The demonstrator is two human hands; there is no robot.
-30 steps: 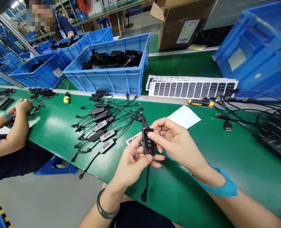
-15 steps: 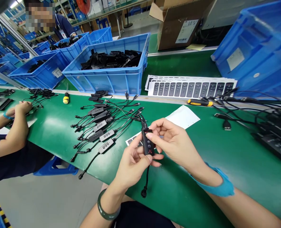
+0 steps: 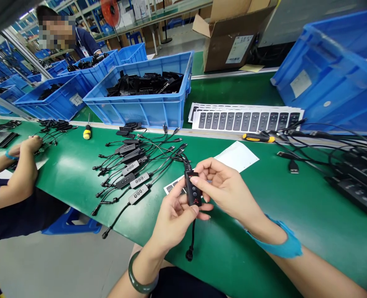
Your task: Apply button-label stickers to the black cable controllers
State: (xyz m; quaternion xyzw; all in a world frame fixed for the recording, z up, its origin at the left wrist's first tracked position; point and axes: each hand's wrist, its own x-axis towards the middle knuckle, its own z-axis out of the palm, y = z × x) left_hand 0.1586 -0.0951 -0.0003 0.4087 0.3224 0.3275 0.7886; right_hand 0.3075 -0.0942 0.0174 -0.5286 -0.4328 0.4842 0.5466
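Note:
My left hand pinches the lower end of a small black inline controller with a dark button label on its face. My right hand grips its upper part, thumb lying across the label. A short cable with a round plug hangs below my hands, and another cable runs up toward the pile. A row of several similar controllers with grey faces lies on the green belt to the left. A small label sheet lies under my hands.
Sheets of black button labels and a white backing sheet lie beyond my hands. Blue crates hold black parts. Two yellow-handled screwdrivers lie on the belt, with black cables at right. A co-worker's arms rest at left.
My hands and the controller have hardly moved; the right thumb has slid slightly over the label. The view has shifted a little.

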